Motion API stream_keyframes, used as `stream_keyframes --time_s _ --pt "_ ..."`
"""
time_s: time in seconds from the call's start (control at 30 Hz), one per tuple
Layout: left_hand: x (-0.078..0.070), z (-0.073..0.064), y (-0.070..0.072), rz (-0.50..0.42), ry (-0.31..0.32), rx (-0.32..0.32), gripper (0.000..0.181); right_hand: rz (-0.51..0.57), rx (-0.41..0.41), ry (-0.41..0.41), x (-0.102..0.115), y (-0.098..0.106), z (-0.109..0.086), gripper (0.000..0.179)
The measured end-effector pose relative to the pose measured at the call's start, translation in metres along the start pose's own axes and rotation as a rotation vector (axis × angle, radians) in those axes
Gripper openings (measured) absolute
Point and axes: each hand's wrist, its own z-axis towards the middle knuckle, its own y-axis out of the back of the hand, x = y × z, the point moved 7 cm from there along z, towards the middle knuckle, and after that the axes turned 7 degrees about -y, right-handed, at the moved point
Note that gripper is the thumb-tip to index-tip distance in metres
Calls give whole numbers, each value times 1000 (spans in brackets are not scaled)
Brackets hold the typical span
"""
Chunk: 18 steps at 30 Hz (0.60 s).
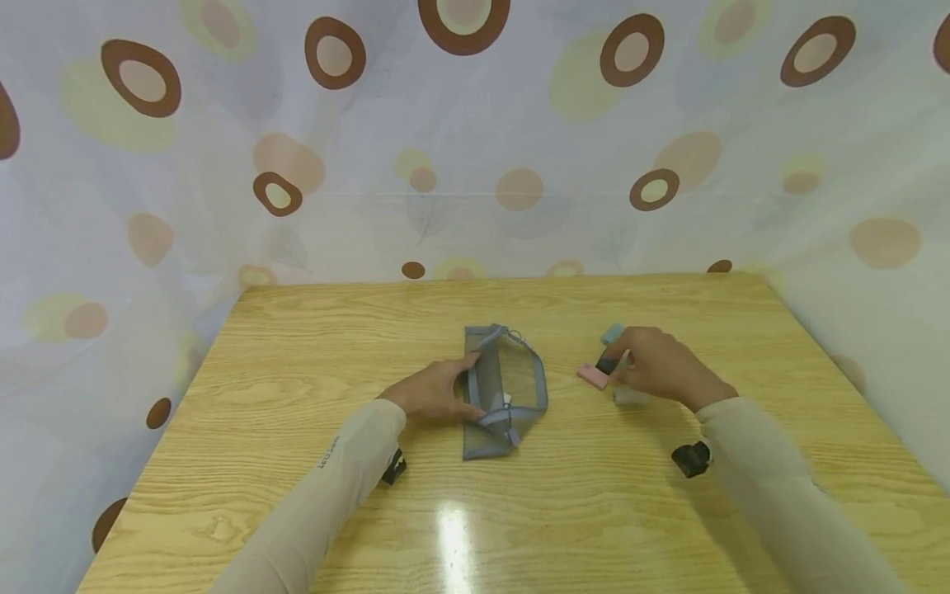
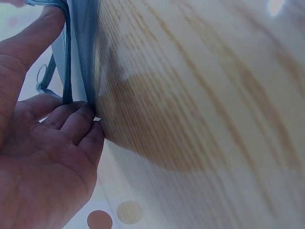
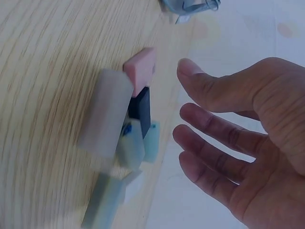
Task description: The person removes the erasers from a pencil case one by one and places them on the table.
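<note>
A grey-blue mesh zip pouch (image 1: 488, 384) lies on the table with its mouth spread wide. My left hand (image 1: 430, 390) holds it by the rim, thumb and fingers apart; in the left wrist view, fingers curl against the fabric (image 2: 83, 47). To the right, my right hand (image 1: 660, 363) hovers over small eraser-like blocks. In the right wrist view its fingers are parted with nothing between them. Beside them lie a pink block (image 3: 140, 69), a black one (image 3: 140, 112), a large whitish one (image 3: 105, 112), a pale blue-marked one (image 3: 130, 145) and a teal one (image 3: 151, 142).
A grey-green block (image 3: 102, 202) with a white piece (image 3: 132, 186) beside it lies near the others. Dark devices (image 1: 692, 459) sit by both wrists. The wooden table (image 1: 564, 511) meets a spotted cloth (image 1: 475, 223) at its back and sides.
</note>
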Motion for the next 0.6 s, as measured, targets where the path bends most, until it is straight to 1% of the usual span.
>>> stream_keyframes --time_s 0.1,0.17,0.33,0.5,0.6 --pt "0 0 0 6 -4 -3 98 28 2 22 10 -4 6 6" --pt "0 0 0 8 -6 -3 98 52 21 24 16 -6 10 9" --pt "0 0 1 11 0 2 98 105 72 0 30 -16 21 20" --pt "0 0 1 1 2 0 99 89 87 2 44 -28 29 25" --pt "0 0 0 -1 1 -2 99 78 95 23 55 -35 32 24"
